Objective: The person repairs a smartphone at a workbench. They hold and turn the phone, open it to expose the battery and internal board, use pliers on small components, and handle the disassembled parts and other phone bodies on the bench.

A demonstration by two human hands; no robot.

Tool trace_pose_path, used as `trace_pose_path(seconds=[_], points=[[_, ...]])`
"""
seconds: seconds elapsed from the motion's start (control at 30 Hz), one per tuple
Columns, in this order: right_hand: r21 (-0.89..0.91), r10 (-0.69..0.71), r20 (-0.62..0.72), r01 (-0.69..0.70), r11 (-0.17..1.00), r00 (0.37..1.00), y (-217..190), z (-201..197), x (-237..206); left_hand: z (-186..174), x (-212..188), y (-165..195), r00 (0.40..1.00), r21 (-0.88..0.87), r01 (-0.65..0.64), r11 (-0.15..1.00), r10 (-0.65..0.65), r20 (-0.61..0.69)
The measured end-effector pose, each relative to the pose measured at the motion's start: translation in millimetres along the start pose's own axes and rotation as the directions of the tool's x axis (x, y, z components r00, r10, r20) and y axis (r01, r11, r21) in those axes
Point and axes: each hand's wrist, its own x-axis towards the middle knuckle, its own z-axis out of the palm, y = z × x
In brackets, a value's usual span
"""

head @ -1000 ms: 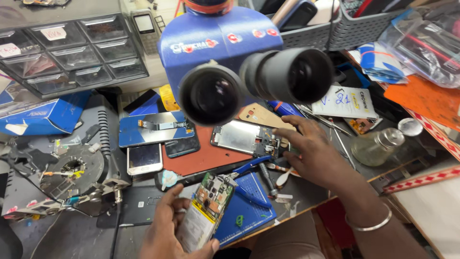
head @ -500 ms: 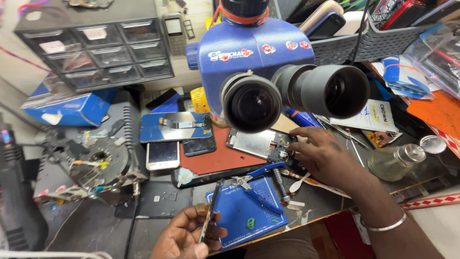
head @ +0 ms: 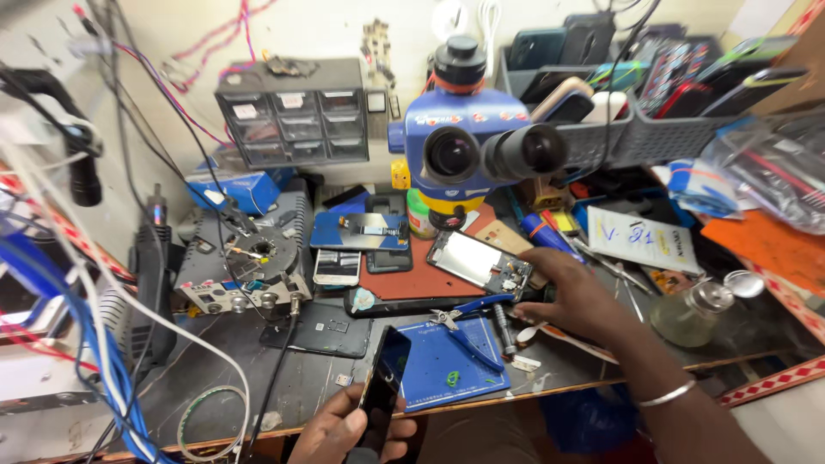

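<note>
The left hand (head: 348,430), low at the front edge of the cluttered dark counter (head: 215,378), has its fingers closed around a slim black phone (head: 381,391), held edge-on and tilted above the blue rectangular work mat (head: 438,369). The right hand (head: 576,296) rests further right, palm down, its fingers reaching to an opened phone with a silver metal back (head: 473,260) on the red mat (head: 421,279); whether they pinch something small I cannot tell. A blue stereo microscope (head: 468,137) stands just behind.
</note>
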Motion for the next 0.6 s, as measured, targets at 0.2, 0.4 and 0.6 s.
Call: trace_pose_path(seconds=[0.2,0.4,0.6], points=[[0.066,-0.025,-0.077,0.03,0.997,0.997,7,-5,-45,-32,-29,-66,0.997,0.127,-0.082,0.989,0.081,0.007],[0.07,-0.146,-0.318,0.177,0.982,0.937,30,-10,-61,-72,0,-102,0.985,0.102,-0.167,0.981,0.161,0.062],[0.24,0.081,-0.335,0.002,0.971,0.939,51,-4,-55,-23,-26,-63,0.747,0.851,-0.489,0.19,0.595,0.297]])
